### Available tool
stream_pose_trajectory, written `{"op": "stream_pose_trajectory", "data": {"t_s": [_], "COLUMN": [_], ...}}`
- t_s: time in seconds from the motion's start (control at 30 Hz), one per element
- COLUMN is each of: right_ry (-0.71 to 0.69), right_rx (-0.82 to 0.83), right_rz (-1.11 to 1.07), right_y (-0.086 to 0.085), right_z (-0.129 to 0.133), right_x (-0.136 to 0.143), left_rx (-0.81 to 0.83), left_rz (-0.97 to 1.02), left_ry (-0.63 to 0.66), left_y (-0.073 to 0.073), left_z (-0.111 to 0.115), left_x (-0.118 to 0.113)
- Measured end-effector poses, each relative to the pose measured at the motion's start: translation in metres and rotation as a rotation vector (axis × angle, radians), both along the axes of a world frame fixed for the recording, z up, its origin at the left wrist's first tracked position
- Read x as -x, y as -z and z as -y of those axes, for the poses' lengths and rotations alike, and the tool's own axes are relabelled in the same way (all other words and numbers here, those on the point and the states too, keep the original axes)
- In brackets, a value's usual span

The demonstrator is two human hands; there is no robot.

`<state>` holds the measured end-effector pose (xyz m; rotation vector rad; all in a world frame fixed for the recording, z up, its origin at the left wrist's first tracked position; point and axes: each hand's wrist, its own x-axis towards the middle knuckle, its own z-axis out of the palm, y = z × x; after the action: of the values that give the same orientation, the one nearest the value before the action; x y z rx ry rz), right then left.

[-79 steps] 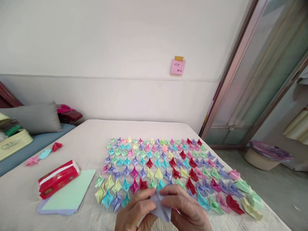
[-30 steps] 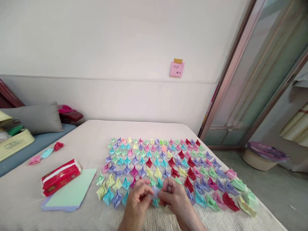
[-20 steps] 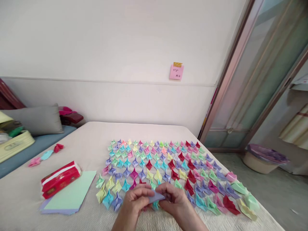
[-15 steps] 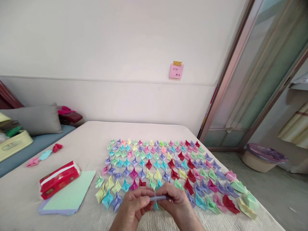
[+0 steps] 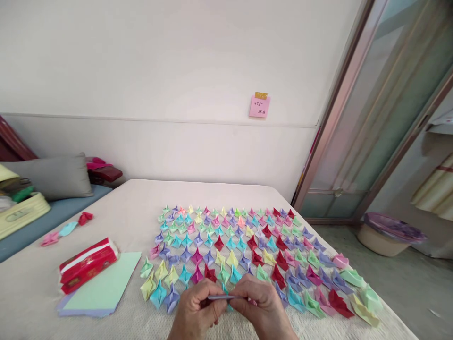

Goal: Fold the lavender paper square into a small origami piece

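Between my two hands, low in the middle of the head view, is a small folded strip of purple paper, seen almost edge-on. My left hand pinches its left end between thumb and fingers. On the other end, my right hand grips with thumb and forefinger. Just beyond both hands stand rows of folded paper boats in many colours, and my hands hide some in the front rows. Left of them lies a stack of square paper sheets, light green on top with purple beneath.
A red tissue pack rests on the paper stack. Three small folded papers lie at the left edge of the cream-covered surface. A pink note is taped to the wall. A covered tub stands on the floor at right.
My hands have come slightly lower, and the folded purple paper now shows as a longer, thinner edge. My left fingers have curled in closer. The boats stay in place.
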<state>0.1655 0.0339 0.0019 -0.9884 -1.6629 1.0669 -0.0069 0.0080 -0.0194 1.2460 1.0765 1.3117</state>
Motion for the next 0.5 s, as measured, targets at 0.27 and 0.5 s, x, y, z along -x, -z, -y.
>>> {"op": "stream_pose_trajectory", "data": {"t_s": [0.27,0.5], "right_ry": [-0.036,-0.046], "right_rx": [-0.024,0.077], "right_rz": [0.035,-0.086], "right_y": [0.011,0.014], "right_z": [-0.001,-0.002], "right_x": [0.0,-0.003], "left_rx": [0.041,0.058], "left_rz": [-0.018,0.099], "left_ry": [-0.071,-0.061], "left_y": [0.003,0.004], "left_z": [0.003,0.002], "left_x": [0.0,0.006]}}
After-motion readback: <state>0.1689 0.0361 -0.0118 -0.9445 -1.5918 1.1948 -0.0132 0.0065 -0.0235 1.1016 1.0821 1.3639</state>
